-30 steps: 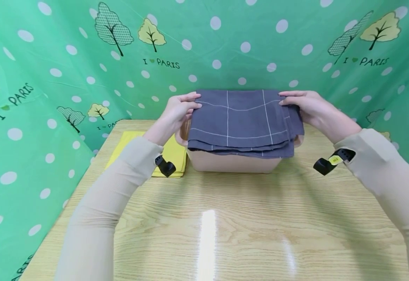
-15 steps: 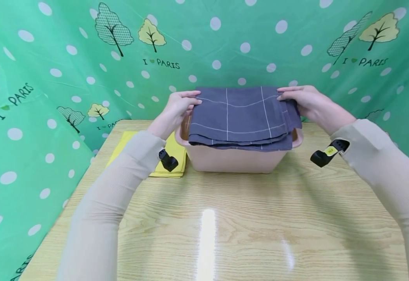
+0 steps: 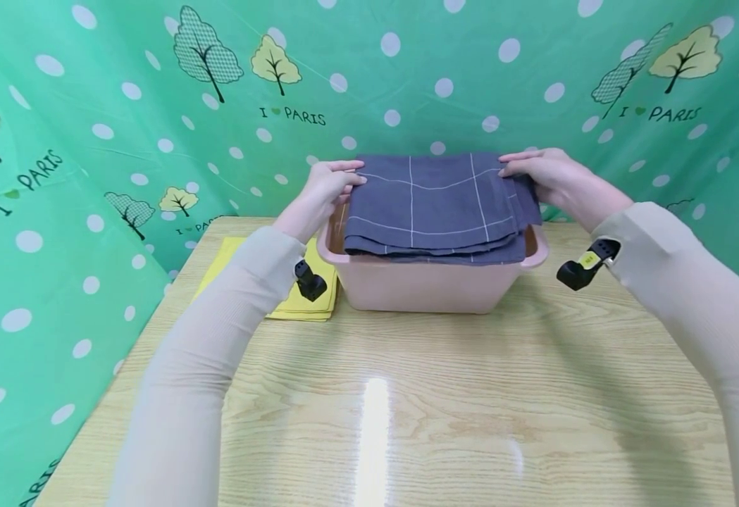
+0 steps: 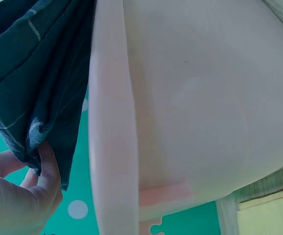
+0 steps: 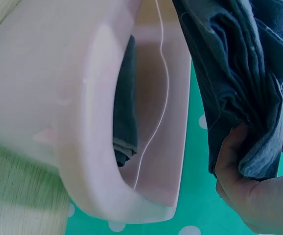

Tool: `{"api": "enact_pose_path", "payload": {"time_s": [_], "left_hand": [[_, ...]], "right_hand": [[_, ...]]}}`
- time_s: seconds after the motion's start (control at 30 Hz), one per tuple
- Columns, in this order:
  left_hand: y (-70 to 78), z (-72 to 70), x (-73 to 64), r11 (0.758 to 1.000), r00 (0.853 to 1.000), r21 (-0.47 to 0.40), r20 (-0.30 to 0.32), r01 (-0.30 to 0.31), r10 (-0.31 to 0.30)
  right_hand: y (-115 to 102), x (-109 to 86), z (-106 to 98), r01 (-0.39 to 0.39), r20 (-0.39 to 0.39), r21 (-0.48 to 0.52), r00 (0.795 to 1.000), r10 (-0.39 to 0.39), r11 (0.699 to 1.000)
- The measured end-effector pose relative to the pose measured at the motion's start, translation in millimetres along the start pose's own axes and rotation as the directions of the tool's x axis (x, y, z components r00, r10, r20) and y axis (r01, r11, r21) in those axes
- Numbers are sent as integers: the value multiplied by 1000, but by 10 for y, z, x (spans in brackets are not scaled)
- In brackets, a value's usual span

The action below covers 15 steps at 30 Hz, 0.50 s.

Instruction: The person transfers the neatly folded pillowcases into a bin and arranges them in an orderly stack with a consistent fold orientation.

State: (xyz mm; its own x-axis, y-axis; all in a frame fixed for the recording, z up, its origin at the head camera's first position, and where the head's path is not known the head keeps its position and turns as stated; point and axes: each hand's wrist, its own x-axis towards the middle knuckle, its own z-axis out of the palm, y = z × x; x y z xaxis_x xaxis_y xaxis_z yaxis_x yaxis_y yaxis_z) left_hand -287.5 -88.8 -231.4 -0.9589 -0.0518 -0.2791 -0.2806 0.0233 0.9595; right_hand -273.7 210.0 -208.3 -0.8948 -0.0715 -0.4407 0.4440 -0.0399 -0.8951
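A dark blue-grey cloth (image 3: 432,201) with thin white grid lines, folded in layers, is held over the pink plastic bin (image 3: 426,289). At the cloth's far left corner, my left hand (image 3: 326,189) pinches it between thumb and fingers. My right hand (image 3: 549,172) pinches the far right corner. Seen from the left wrist, the bunched cloth (image 4: 38,83) hangs beside the bin's rim (image 4: 113,147). From the right wrist, the gripped layers (image 5: 244,88) are gathered in folds, and dark fabric (image 5: 126,107) shows inside the bin. Whether the two join is hidden.
A stack of folded yellow cloths (image 3: 302,308) lies left of the bin, partly behind my left forearm. The wooden table (image 3: 458,394) extends toward me. A green dotted curtain (image 3: 439,77) hangs close behind the bin and along the left side.
Both hands have moved up and slightly inward with the cloth. Its front edge has risen, so more of the bin's front and rim shows. The yellow cloths have stayed put.
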Motion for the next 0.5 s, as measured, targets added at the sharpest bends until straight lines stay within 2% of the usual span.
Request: {"api": "enact_pose_path", "payload": {"time_s": [0.33,0.5], "left_hand": [[-12,-4,71,998,1000,61,-19,10,-9],[-16,-9,87,997,1000,69,-13,18,-17]], "right_hand": [[-8,78,38,-20,-29,-64,999,18,998],[3,109,61,-22,-29,-131,999,19,991]]}}
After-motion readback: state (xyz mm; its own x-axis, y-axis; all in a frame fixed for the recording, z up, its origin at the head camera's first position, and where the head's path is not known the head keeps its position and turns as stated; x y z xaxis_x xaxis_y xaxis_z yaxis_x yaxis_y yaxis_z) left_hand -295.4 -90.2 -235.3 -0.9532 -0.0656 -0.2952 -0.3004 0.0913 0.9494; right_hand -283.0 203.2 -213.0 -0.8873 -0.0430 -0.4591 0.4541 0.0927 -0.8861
